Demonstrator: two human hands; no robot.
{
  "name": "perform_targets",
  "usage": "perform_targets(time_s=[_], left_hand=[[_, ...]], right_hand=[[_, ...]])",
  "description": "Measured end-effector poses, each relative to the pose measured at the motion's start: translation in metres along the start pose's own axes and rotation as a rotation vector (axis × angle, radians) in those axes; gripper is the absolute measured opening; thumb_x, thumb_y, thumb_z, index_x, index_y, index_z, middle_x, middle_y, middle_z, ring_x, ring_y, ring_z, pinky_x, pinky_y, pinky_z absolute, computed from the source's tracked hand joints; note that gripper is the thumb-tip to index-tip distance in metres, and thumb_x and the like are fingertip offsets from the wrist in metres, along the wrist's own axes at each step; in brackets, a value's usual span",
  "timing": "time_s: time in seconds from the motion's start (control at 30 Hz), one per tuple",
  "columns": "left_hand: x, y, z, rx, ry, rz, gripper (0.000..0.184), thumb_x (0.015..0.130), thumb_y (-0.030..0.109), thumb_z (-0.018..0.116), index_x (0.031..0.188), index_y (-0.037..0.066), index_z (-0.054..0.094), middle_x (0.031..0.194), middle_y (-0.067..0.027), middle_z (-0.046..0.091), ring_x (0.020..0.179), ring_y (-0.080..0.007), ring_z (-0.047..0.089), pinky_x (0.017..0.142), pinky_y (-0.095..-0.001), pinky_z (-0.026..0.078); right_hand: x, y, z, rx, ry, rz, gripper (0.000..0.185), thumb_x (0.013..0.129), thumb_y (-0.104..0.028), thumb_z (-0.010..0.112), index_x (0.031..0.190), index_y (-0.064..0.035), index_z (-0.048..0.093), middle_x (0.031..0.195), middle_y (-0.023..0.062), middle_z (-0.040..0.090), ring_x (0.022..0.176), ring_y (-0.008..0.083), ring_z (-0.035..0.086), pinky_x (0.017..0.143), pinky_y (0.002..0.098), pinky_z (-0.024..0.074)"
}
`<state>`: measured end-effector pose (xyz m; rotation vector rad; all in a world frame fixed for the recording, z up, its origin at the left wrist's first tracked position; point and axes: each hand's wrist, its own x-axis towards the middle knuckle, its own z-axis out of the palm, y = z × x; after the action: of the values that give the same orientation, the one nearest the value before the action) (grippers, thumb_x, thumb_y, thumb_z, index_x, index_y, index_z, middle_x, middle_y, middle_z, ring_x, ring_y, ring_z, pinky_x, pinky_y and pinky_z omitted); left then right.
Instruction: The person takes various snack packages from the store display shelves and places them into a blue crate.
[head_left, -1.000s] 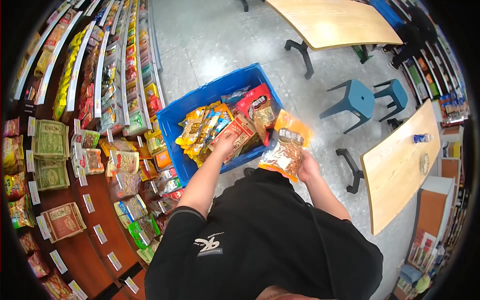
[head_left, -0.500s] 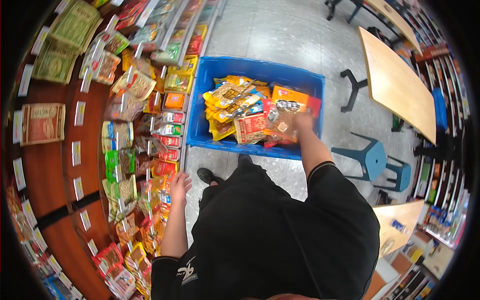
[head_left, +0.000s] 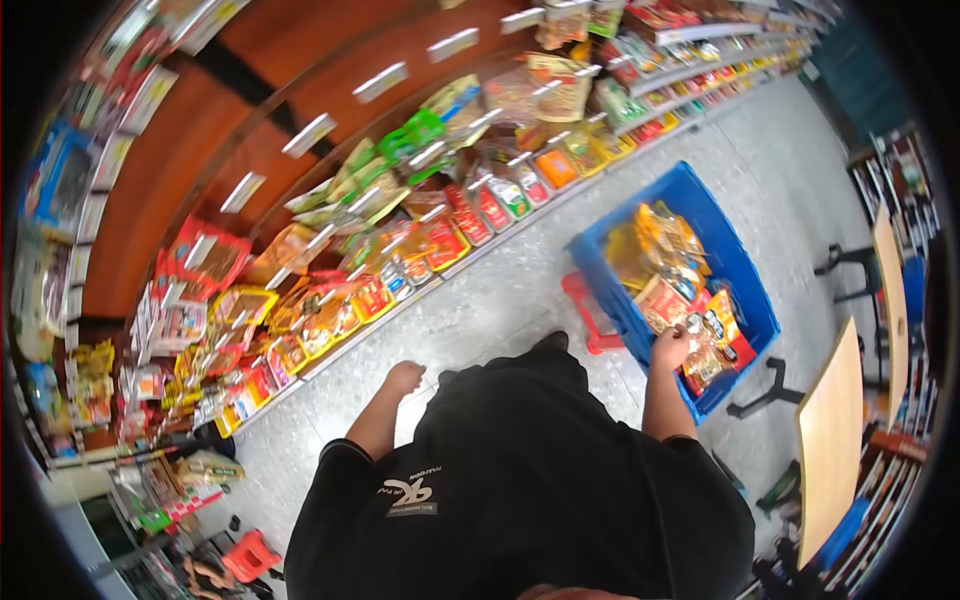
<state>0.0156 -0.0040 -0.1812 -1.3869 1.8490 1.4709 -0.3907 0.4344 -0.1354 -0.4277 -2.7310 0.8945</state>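
Note:
My left hand (head_left: pixel 405 377) hangs over the floor near the shelf front, its fingers loosely curled and nothing visible in them. At the near rim of a blue bin (head_left: pixel 735 225), my right hand (head_left: pixel 672 348) is closed on the rim. Inside the bin are yellow snack packs (head_left: pixel 668 238), a red and cream pack (head_left: pixel 662 303) and an orange and red pack (head_left: pixel 715 335) of brown food. The orange and red pack lies just beside my right hand.
Shelves of snack packs (head_left: pixel 440 240) run diagonally along the left. A red stool (head_left: pixel 592 318) shows partly beneath the bin. Wooden tables (head_left: pixel 832 440) stand at right. Another red stool (head_left: pixel 250 556) and part of a person (head_left: pixel 207 575) are at lower left.
The view has turned, so the bin now appears farther right. My right hand has let go of the orange pack, which lies in the bin, and has moved to the rim. My left hand's fingers have curled.

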Motion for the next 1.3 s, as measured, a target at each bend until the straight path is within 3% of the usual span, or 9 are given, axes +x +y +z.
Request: perform_targets(time_s=[0.23,0.43,0.53,0.63,0.73,0.87,0.97,1.03,1.3], left_hand=[[-0.036,-0.08,-0.068,-0.08,0.152,0.217,0.035,0.083,0.036,0.061,0.091,0.002,0.067,0.076,-0.0127,0.067,0.068,-0.0248,0.064,0.065,-0.0381,0.05],[-0.053,-0.3,-0.084,0.112,0.378,0.279,0.045,0.083,0.043,0.055,0.08,0.0,0.068,0.088,-0.0264,0.063,0.087,-0.0411,0.061,0.076,-0.0462,0.048],[-0.096,-0.408,-0.088,0.494,0.269,0.231,0.044,0.087,0.042,0.05,0.093,0.002,0.068,0.103,-0.023,0.064,0.098,-0.037,0.06,0.086,-0.0442,0.047],[-0.151,-0.467,-0.088,-0.082,0.287,-0.464,0.043,0.085,0.039,0.054,0.086,-0.001,0.069,0.095,-0.0222,0.067,0.088,-0.0319,0.065,0.08,-0.0413,0.049],[-0.162,-0.529,-0.068,-0.443,0.375,-0.661,0.042,0.084,0.039,0.056,0.081,-0.001,0.068,0.082,-0.0194,0.068,0.068,-0.0309,0.065,0.064,-0.0421,0.051],[-0.155,-0.501,-0.086,-0.836,0.323,-0.536,0.033,0.084,0.032,0.059,0.088,0.001,0.067,0.069,-0.0108,0.063,0.053,-0.0224,0.058,0.045,-0.0367,0.044],[-0.138,-0.46,-0.127,-0.898,0.411,-0.355,0.034,0.083,0.029,0.063,0.103,0.002,0.063,0.076,-0.0097,0.065,0.059,-0.0205,0.059,0.052,-0.0335,0.048],[-0.123,-0.438,-0.158,-0.937,0.54,-0.196,0.038,0.083,0.029,0.064,0.109,0.002,0.062,0.083,-0.01,0.066,0.065,-0.0196,0.061,0.059,-0.0319,0.05],[-0.171,-0.373,-0.361,-0.701,0.709,0.162,0.05,0.086,0.023,0.065,0.128,0.0,0.05,0.111,-0.0167,0.063,0.097,-0.0215,0.064,0.085,-0.0311,0.049]], right_hand=[[-0.139,-0.069,0.025,0.082,-0.419,-0.416,0.021,0.087,-0.026,0.057,0.089,-0.0054,0.062,0.078,0.0131,0.065,0.073,0.0267,0.064,0.068,0.0371,0.0498],[-0.273,-0.039,0.109,-0.235,-1.632,0.196,0.029,0.086,-0.023,0.055,0.112,-0.0109,0.06,0.094,0.0084,0.061,0.069,0.0205,0.057,0.061,0.0331,0.0446],[-0.342,-0.085,0.106,-0.423,-1.603,0.069,0.03,0.088,-0.024,0.053,0.113,-0.0104,0.059,0.097,0.0075,0.062,0.075,0.0203,0.059,0.065,0.0361,0.0473],[-0.362,-0.119,0.115,-0.484,-1.571,-0.144,0.025,0.086,-0.026,0.053,0.104,-0.0104,0.06,0.093,0.0051,0.062,0.076,0.0194,0.058,0.067,0.0396,0.0464],[-0.34,-0.127,0.17,-0.471,-1.611,-0.621,0.022,0.085,-0.026,0.056,0.097,-0.0096,0.063,0.084,0.0029,0.063,0.071,0.0162,0.057,0.065,0.0344,0.0465],[-0.41,-0.255,0.162,-0.159,-1.298,-0.62,0.022,0.085,-0.024,0.061,0.092,-0.0032,0.066,0.08,0.0057,0.066,0.073,0.0139,0.062,0.064,0.0296,0.0484],[-0.49,-0.347,0.192,0.217,-1.102,-1.06,0.022,0.086,-0.021,0.062,0.093,-0.0011,0.063,0.072,0.0034,0.062,0.062,0.0107,0.055,0.06,0.0274,0.0454],[-0.565,-0.425,0.181,0.472,-1.296,-0.903,0.024,0.083,-0.021,0.066,0.095,0.0001,0.062,0.078,0.0056,0.062,0.066,0.0134,0.056,0.064,0.0286,0.0464],[-0.726,-0.656,0.285,0.726,-1.064,-1.117,0.102,0.066,-0.026,0.082,0.144,0.0019,0.023,0.134,0.0249,0.045,0.125,0.0315,0.045,0.104,0.0375,0.0353]])
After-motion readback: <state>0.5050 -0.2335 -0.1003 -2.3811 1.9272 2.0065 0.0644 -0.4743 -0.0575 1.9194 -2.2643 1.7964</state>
